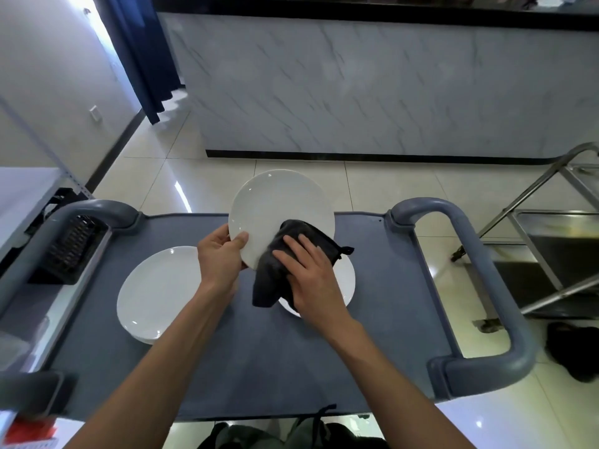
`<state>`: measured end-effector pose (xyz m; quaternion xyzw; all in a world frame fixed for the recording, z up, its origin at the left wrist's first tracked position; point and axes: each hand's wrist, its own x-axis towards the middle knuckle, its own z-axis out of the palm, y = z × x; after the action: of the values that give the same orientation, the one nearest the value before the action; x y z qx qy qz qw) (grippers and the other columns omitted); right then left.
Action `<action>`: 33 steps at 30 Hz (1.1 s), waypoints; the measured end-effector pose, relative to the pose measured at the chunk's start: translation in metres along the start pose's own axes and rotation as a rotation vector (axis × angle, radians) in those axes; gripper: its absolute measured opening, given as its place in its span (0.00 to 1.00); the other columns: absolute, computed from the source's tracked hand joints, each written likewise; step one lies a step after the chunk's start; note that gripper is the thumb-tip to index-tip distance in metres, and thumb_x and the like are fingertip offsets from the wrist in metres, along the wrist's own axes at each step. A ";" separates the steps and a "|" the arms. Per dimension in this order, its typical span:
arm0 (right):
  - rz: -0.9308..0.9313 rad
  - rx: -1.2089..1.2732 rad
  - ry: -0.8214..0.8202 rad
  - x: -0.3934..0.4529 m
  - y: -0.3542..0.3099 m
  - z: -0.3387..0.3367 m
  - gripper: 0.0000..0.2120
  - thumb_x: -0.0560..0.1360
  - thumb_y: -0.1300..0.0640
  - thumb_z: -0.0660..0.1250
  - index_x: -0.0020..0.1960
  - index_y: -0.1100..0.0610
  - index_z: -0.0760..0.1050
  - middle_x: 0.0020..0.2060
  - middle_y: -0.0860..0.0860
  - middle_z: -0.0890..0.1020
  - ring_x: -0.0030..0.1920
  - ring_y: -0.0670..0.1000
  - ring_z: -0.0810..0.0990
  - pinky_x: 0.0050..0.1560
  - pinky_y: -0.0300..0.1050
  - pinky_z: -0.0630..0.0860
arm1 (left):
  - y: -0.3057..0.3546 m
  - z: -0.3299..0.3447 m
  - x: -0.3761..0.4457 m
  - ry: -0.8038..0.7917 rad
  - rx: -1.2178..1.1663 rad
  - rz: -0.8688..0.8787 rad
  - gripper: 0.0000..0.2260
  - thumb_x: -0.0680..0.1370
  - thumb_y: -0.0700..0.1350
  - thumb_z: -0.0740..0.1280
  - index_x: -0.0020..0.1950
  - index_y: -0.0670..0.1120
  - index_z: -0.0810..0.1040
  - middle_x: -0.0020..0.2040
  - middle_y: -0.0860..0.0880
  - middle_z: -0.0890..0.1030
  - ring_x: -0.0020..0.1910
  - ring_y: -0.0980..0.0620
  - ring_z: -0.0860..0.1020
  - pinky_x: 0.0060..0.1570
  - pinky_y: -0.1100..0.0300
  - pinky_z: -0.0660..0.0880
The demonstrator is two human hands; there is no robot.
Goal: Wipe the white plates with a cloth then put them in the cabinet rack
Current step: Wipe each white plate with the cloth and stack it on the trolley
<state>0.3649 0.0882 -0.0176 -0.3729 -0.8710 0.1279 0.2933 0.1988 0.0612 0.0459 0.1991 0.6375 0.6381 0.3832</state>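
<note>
The grey cart top [382, 286] leaves open room near and right, its raised handles bounding both ends. Plates [155, 293] sit at left; one lifted plate [275, 205] tilts, left hand [220, 257] pinching its rim. Right hand [308, 273], fingers straight, presses the dark cloth [272, 273]: best sweep outward, rim steadied.

No words, numbers or brand names can be read anywhere here. The red and white thing [30, 431] in the lower left corner of the frame is too blurry to tell if it has any writing on it.
</note>
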 end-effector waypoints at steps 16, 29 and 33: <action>0.092 -0.098 0.130 0.082 0.039 -0.047 0.21 0.80 0.63 0.61 0.73 0.55 0.73 0.75 0.56 0.70 0.77 0.61 0.64 0.73 0.63 0.66 | 0.004 0.020 -0.026 -0.256 0.174 0.004 0.15 0.79 0.32 0.66 0.48 0.51 0.86 0.44 0.48 0.87 0.41 0.49 0.85 0.39 0.50 0.84; -0.140 0.009 -0.143 0.059 0.035 -0.048 0.24 0.72 0.63 0.60 0.65 0.50 0.80 0.74 0.49 0.73 0.77 0.57 0.65 0.71 0.68 0.61 | -0.002 0.015 -0.032 -0.154 0.093 -0.010 0.12 0.78 0.31 0.67 0.53 0.45 0.86 0.46 0.43 0.87 0.42 0.45 0.85 0.38 0.51 0.83; -0.200 0.087 -0.201 0.027 0.028 -0.037 0.24 0.73 0.63 0.62 0.68 0.50 0.78 0.75 0.50 0.71 0.78 0.58 0.63 0.72 0.67 0.63 | 0.002 0.012 -0.024 -0.092 0.063 -0.016 0.11 0.78 0.32 0.66 0.50 0.46 0.85 0.42 0.45 0.86 0.39 0.47 0.83 0.36 0.54 0.83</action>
<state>0.3881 0.1269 0.0106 -0.2564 -0.9224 0.1724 0.2317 0.2226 0.0518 0.0545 0.2353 0.6405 0.6047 0.4107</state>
